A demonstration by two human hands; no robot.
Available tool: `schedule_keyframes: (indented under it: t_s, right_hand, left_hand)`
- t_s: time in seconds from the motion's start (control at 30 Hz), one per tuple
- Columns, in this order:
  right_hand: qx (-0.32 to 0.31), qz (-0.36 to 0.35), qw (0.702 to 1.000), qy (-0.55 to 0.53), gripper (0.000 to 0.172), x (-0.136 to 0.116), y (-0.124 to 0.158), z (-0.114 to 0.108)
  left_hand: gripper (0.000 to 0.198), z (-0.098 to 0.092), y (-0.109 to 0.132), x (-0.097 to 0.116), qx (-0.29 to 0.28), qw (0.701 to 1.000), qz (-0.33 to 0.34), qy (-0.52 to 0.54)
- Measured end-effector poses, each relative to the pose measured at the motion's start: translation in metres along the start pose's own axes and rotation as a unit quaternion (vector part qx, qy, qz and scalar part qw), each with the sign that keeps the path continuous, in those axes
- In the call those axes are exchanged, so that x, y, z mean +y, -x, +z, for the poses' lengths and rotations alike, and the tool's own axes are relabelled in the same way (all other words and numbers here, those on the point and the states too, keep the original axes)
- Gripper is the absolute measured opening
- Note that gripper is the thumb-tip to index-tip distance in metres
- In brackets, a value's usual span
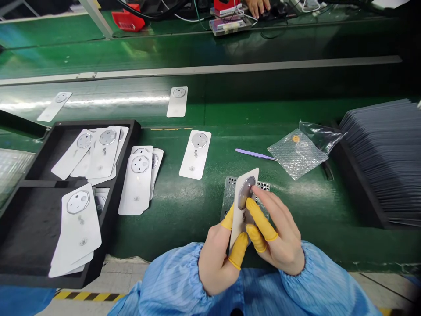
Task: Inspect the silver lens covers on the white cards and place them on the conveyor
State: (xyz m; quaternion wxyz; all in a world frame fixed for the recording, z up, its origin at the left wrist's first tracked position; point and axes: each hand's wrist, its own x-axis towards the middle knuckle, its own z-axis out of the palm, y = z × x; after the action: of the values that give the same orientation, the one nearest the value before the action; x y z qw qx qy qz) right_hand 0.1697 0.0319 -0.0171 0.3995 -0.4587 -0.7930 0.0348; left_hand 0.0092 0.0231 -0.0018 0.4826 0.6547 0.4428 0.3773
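My left hand point(219, 261) grips a white phone back cover point(237, 221) by its lower part, thumb in front and fingers behind. The cover is tilted up, its grey octagonal camera plate point(246, 193) facing right. My right hand point(279, 235) is closed at the cover's right side, with fingertips against the camera plate and the cover's face. Yellow finger cots are on several fingers of both hands. Beneath the cover lies a clear bubble sheet point(227, 197) with small dark round parts, partly hidden by my hands.
To the left, a black tray point(24, 228) carries several white covers. A pile of covers point(136, 188) and a single cover point(195, 156) lie beside it. Purple tweezers point(253, 153) and a bubble-wrap bag point(297, 153) lie ahead. Grey sheets point(384, 153) fill a right-hand box. Across, another person's hand point(258, 6) shows.
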Motion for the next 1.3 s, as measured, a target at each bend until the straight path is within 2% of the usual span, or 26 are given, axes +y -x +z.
schedule_keyframes:
  t_s: [0.17,0.3,0.4,0.63,0.73,0.77,0.83,0.9,0.97,1.03,1.1,1.17,1.3]
  right_hand:
    - [-0.062,0.030,0.996,-0.053,0.056,-0.005,0.005,0.007]
    - [-0.003,0.020,0.998,-0.061,0.056,-0.002,0.004,0.009]
    - [0.015,-0.003,0.999,-0.043,0.056,0.000,0.001,0.007]
    - [-0.079,0.006,0.995,0.053,0.061,-0.006,-0.003,-0.004]
    - [-0.102,0.025,0.995,0.004,0.062,-0.002,-0.002,-0.003]
    - [-0.099,0.040,0.994,-0.033,0.062,-0.001,-0.002,-0.002]
    - [-0.060,0.114,0.984,-0.126,0.062,0.001,-0.002,0.001]
    - [-0.001,0.214,0.948,-0.236,0.063,0.001,-0.002,0.006]
    - [0.030,0.289,0.902,-0.321,0.061,-0.002,-0.001,0.011]
    - [0.016,0.320,0.877,-0.359,0.056,-0.006,0.001,0.015]
    - [-0.010,0.331,0.873,-0.358,0.053,-0.008,0.005,0.020]
    - [-0.029,0.324,0.884,-0.335,0.054,-0.009,0.008,0.022]
    - [-0.071,0.253,0.926,-0.270,0.058,-0.007,0.010,0.020]
  left_hand:
    - [0.041,-0.002,0.008,-0.012,0.009,0.999,-0.036,-0.033]
    - [0.040,-0.001,0.017,-0.014,0.001,0.994,-0.100,0.040]
    - [0.043,0.000,0.020,-0.012,-0.008,0.992,-0.104,0.074]
    - [0.041,-0.002,0.017,-0.013,0.003,0.997,-0.076,0.027]
    - [0.046,0.002,0.013,-0.011,0.026,0.992,-0.103,0.070]
    - [0.049,0.004,0.011,-0.008,0.034,0.984,-0.130,0.118]
    - [0.052,0.006,0.005,-0.004,0.032,0.950,-0.192,0.244]
    - [0.054,0.003,-0.003,0.000,0.009,0.909,-0.232,0.346]
    - [0.050,-0.002,-0.014,0.000,0.000,0.892,-0.225,0.392]
    - [0.040,-0.008,-0.025,-0.003,0.032,0.899,-0.202,0.388]
    - [0.029,-0.012,-0.033,-0.007,0.083,0.909,-0.200,0.356]
    - [0.023,-0.014,-0.037,-0.010,0.122,0.915,-0.216,0.319]
    - [0.020,-0.023,-0.031,-0.017,0.181,0.927,-0.221,0.244]
